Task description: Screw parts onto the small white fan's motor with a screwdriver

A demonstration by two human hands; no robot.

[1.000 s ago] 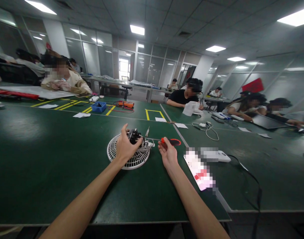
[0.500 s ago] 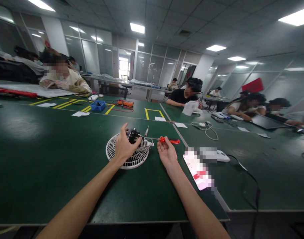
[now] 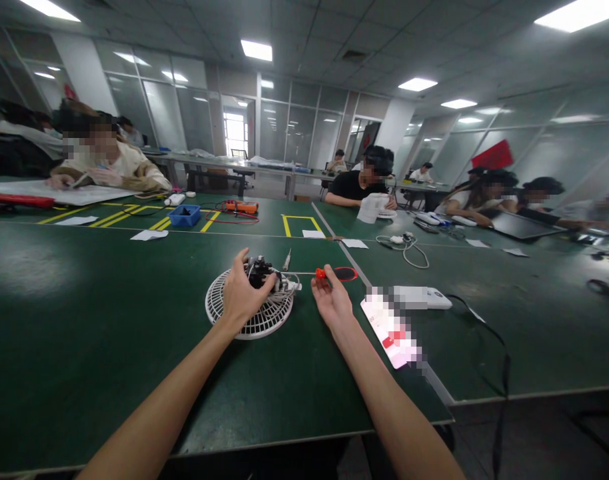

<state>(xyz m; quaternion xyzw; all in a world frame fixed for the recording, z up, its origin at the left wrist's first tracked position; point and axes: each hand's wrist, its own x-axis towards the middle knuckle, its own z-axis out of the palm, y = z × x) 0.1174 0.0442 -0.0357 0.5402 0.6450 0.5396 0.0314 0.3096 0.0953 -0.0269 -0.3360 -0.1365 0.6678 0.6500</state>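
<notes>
My left hand (image 3: 245, 293) is wrapped round a black motor assembly (image 3: 260, 272), thumb on its right side. The motor sits on a round white fan grille (image 3: 264, 325) lying flat on the green table, and pale wires (image 3: 287, 287) bunch at its right. In my right hand (image 3: 331, 297) is a screwdriver with a red and black handle (image 3: 345, 274), held between thumb and fingers. Its thin shaft points left, level, toward the motor; whether the tip touches a screw is too small to tell. Behind the grille lies a small pen-like tool (image 3: 287, 259) with a thin tip.
Right of my right hand lie a lit phone (image 3: 384, 333) and a white device (image 3: 424, 297) with a black cable. Farther back are a blue bin (image 3: 184, 215), an orange meter (image 3: 242, 207), paper slips and a coiled grey cable (image 3: 415, 253). Several people sit at tables around.
The whole view has shifted slightly as my head turned. The screwdriver handle has rolled in my right fingers, now showing its broad dark side. My left hand keeps its hold on the motor.
</notes>
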